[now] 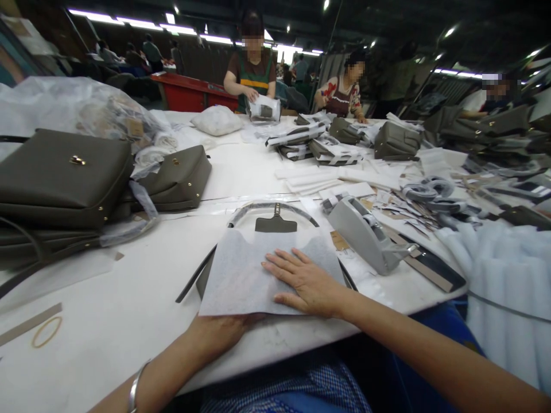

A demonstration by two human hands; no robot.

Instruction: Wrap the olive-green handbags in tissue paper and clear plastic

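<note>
Right hand lies flat, fingers spread, pressing a soft white fibrous sheet over a grey bag panel at the white table edge. Left hand is tucked under the sheet's near edge; can't tell its grip. A boxy grey tape dispenser sits just beside.

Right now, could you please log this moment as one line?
right hand: flat on white sheet | left hand: under sheet's near edge | beneath: grey bag | tape dispenser: right
</note>
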